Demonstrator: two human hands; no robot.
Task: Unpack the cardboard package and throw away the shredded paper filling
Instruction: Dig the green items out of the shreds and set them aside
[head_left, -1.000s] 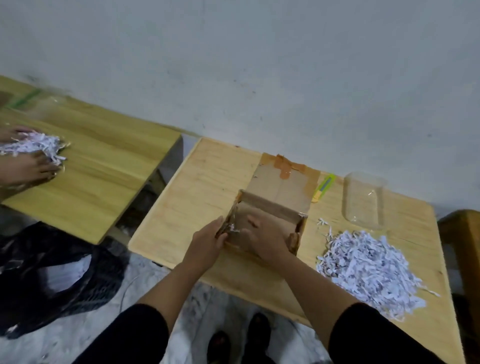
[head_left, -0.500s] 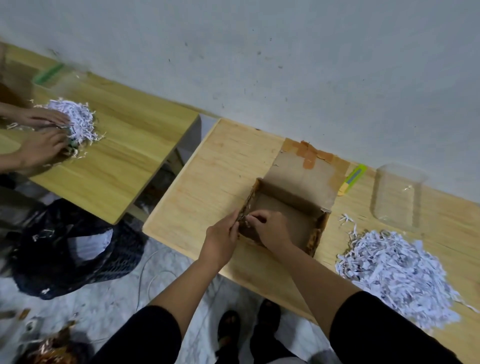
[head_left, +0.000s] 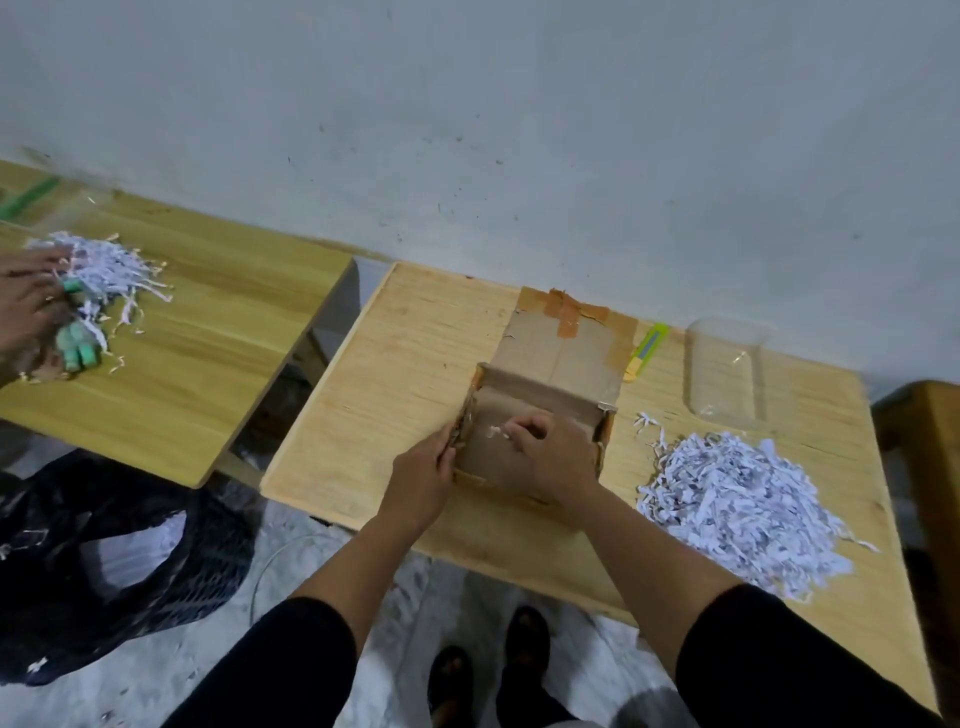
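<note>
The cardboard box (head_left: 540, 415) stands open on the light wooden table (head_left: 395, 374), its taped lid flap folded back toward the wall, and both hands are at it. Far to the left of the fingers, on the floor, sits a black bin bag (head_left: 119, 566); this is probably where the filling must go. The left hand (head_left: 423, 475) presses against the outer left wall of the box, fingers wrapped on its edge, so it steadies the box. Just to the right, the right hand (head_left: 550, 452) is inside the box, and its fingertips (head_left: 511, 432) pinch a small white scrap of paper (head_left: 494, 431) close to the left wall. The bottom of the box looks almost bare, so I judge only the last bits remain.

To finish this step well, keep the left hand firm so the light box does not slide, sweep the corners with the fingertips, and collect the scraps together instead of one by one.

Further right of the fingers lies the big pile of shredded paper (head_left: 737, 509), apart from the box. Behind it, near the wall, are a clear plastic container (head_left: 724, 371) and a yellow-green utility knife (head_left: 645, 352).
</note>
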